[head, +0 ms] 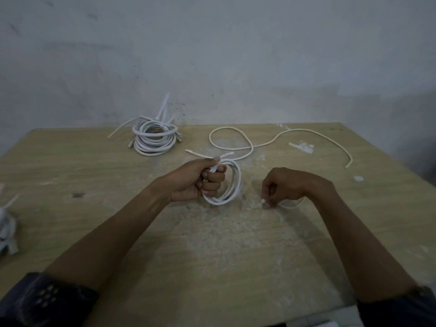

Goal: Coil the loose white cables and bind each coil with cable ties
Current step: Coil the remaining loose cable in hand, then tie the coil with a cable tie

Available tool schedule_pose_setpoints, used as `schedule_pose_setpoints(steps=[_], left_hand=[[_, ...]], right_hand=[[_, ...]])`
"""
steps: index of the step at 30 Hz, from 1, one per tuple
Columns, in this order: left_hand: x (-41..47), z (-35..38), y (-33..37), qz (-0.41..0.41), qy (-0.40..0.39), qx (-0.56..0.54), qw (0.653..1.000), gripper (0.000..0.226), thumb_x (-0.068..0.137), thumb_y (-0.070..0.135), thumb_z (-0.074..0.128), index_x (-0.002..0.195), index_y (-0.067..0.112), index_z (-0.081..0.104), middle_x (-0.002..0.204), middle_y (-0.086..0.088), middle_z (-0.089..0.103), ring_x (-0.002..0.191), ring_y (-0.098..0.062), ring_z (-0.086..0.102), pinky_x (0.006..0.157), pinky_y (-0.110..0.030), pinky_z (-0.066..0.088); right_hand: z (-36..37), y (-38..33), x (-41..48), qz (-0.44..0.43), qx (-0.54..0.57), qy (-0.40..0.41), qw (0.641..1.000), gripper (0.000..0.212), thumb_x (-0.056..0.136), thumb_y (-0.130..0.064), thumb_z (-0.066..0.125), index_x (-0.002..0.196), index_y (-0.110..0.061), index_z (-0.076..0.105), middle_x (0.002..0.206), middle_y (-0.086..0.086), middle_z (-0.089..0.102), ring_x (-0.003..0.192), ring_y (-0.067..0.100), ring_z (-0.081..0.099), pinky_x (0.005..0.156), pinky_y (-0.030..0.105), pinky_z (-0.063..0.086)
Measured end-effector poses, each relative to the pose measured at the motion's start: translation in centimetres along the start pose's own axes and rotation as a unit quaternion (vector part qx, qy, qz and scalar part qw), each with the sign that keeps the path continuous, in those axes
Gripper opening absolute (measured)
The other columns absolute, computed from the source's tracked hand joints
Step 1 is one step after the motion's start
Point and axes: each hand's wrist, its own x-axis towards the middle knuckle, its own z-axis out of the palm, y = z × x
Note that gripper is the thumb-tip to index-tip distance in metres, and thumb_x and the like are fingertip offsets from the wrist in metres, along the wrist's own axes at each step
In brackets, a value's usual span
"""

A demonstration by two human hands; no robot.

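**Item: coil, white cable.** Several round turns, stood on edge near the middle of the table, its lowest turns at the tabletop. Two short ends stick out above the fist, pointing left and right. No tie can be seen on it.

**Left hand.** Forearm reaches in from the lower left. The fingers are curled through the ring in a closed fist, clamping the gathered turns at the coil's upper left.

**Right hand.** Wrist bent, knuckles up, well apart from the coil on its right. Thumb and forefinger pinch the white end of a slim cable tie low over the tabletop. Its pale strip trails back under the wrist, blurred.

**Also on the table.**
- Loose cable, looped across the far side.
- Stacked coils, far left.
- Spare ties, far right.
- White bundle, left edge.
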Motion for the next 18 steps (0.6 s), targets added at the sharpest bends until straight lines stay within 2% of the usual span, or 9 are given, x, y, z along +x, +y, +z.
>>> schedule_pose_setpoints(steps=[2,5,7,8,10,12,13,15,18], left_hand=[[-0.4,-0.1,0.6,0.016,0.006,-0.006,1.0,0.029,0.103,0.034,0.033,0.084,0.016,0.044,0.06,0.009,0.017,0.045,-0.007,0.011,0.047,-0.023,0.017],[-1.1,-0.1,2.2,0.058,0.02,-0.013,0.998,0.028,0.104,0.032,0.031,0.084,0.016,0.043,0.059,0.009,0.017,0.044,-0.008,0.011,0.047,-0.023,0.02],[-1.8,0.0,3.4,0.087,0.035,-0.026,0.995,0.029,0.104,0.031,0.03,0.082,0.015,0.043,0.059,0.009,0.016,0.044,-0.008,0.01,0.046,-0.022,0.021],[-2.2,0.1,4.1,0.104,0.041,-0.029,0.993,0.03,0.104,0.031,0.031,0.082,0.015,0.043,0.059,0.009,0.016,0.044,-0.008,0.01,0.046,-0.022,0.022],[-2.9,0.3,5.3,0.138,0.049,-0.028,0.989,0.03,0.104,0.031,0.031,0.082,0.015,0.043,0.059,0.009,0.017,0.044,-0.008,0.01,0.045,-0.023,0.022],[-3.6,0.5,6.5,0.165,0.052,-0.02,0.985,0.03,0.105,0.033,0.031,0.082,0.015,0.042,0.058,0.009,0.016,0.044,-0.008,0.011,0.045,-0.023,0.023],[-4.0,0.7,6.9,0.176,0.051,-0.015,0.983,0.031,0.105,0.034,0.031,0.082,0.016,0.042,0.059,0.009,0.016,0.044,-0.008,0.011,0.045,-0.023,0.022],[-4.5,1.0,7.5,0.192,0.052,0.005,0.98,0.032,0.105,0.035,0.031,0.082,0.016,0.043,0.059,0.008,0.016,0.044,-0.008,0.01,0.045,-0.023,0.021],[-4.9,1.3,7.8,0.194,0.068,0.082,0.975,0.034,0.105,0.037,0.031,0.083,0.016,0.045,0.06,0.007,0.015,0.044,-0.007,0.01,0.045,-0.023,0.017]], right_hand=[[-1.0,0.0,-0.2,-0.033,0.009,0.027,0.999,0.009,0.075,-0.025,0.085,0.075,-0.027,0.076,0.074,-0.009,0.075,0.075,0.009,0.071,0.079,0.039,0.059],[-4.2,-1.2,-1.9,-0.099,0.087,0.098,0.986,0.007,0.081,-0.021,0.083,0.08,-0.018,0.077,0.072,-0.002,0.075,0.066,0.008,0.067,0.068,0.031,0.055],[-6.6,-3.1,-3.4,-0.15,0.158,0.159,0.963,0.006,0.084,-0.015,0.079,0.084,-0.01,0.074,0.072,0.005,0.074,0.064,0.011,0.066,0.063,0.025,0.052],[-7.5,-4.3,-4.1,-0.189,0.2,0.2,0.94,0.007,0.086,-0.013,0.076,0.086,-0.007,0.072,0.072,0.008,0.074,0.063,0.014,0.066,0.061,0.025,0.051],[-8.7,-7.1,-4.8,-0.284,0.317,0.254,0.868,0.009,0.088,-0.01,0.07,0.089,-0.002,0.067,0.072,0.011,0.071,0.061,0.019,0.063,0.06,0.025,0.051],[-8.9,-9.7,-4.2,-0.346,0.409,0.243,0.809,0.01,0.086,-0.008,0.067,0.091,0.0,0.064,0.074,0.012,0.07,0.06,0.021,0.062,0.06,0.026,0.053],[-8.6,-10.8,-3.3,-0.351,0.418,0.231,0.806,0.011,0.084,-0.008,0.067,0.092,0.0,0.063,0.074,0.012,0.07,0.059,0.021,0.064,0.06,0.027,0.054],[-7.7,-12.4,-0.9,-0.335,0.404,0.217,0.824,0.013,0.084,-0.005,0.069,0.093,0.002,0.061,0.073,0.011,0.072,0.06,0.022,0.067,0.061,0.029,0.058],[-6.2,-13.6,2.2,-0.309,0.376,0.265,0.832,0.013,0.086,0.002,0.072,0.091,0.003,0.06,0.076,0.014,0.072,0.065,0.025,0.071,0.067,0.036,0.06]])
